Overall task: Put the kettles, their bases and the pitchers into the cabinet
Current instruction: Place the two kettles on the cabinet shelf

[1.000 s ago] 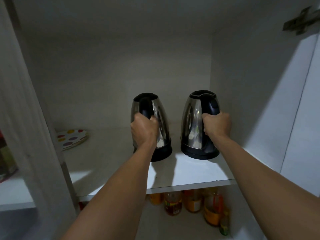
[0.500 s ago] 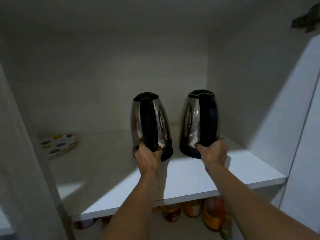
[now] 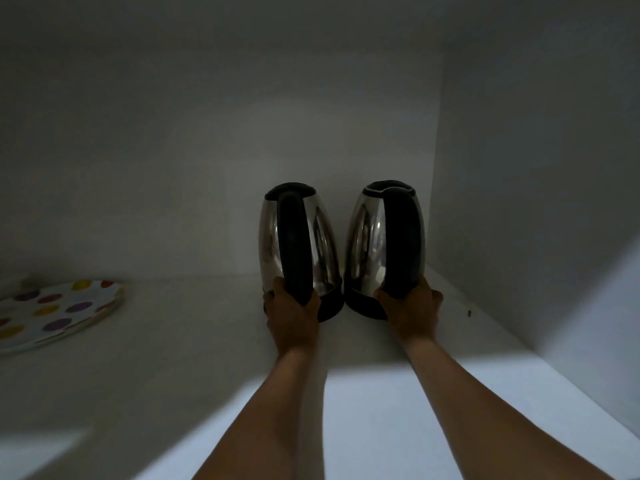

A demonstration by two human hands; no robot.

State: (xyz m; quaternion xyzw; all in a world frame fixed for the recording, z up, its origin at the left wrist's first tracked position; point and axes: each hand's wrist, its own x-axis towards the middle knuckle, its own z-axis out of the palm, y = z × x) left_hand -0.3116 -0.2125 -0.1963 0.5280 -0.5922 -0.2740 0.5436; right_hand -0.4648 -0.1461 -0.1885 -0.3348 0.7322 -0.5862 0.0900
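Two steel kettles stand upright and close together, deep on the cabinet shelf (image 3: 173,341) near its right wall. The left grip (image 3: 292,317) curls round the bottom of the left kettle (image 3: 270,244) by its black handle. The right grip (image 3: 410,306) wraps the foot of the right kettle (image 3: 367,237) handle likewise. A spotted plate (image 3: 59,310) lies well apart at the left.

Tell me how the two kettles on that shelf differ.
The left kettle turns its handle squarely to the camera, steel showing on both sides; the right kettle turns its handle rightward, steel mainly on its left. The right kettle stands nearer the side wall than the left kettle. The left hand grips the left kettle, the right hand the right kettle. Both are upright, steel-bodied, with black handles.
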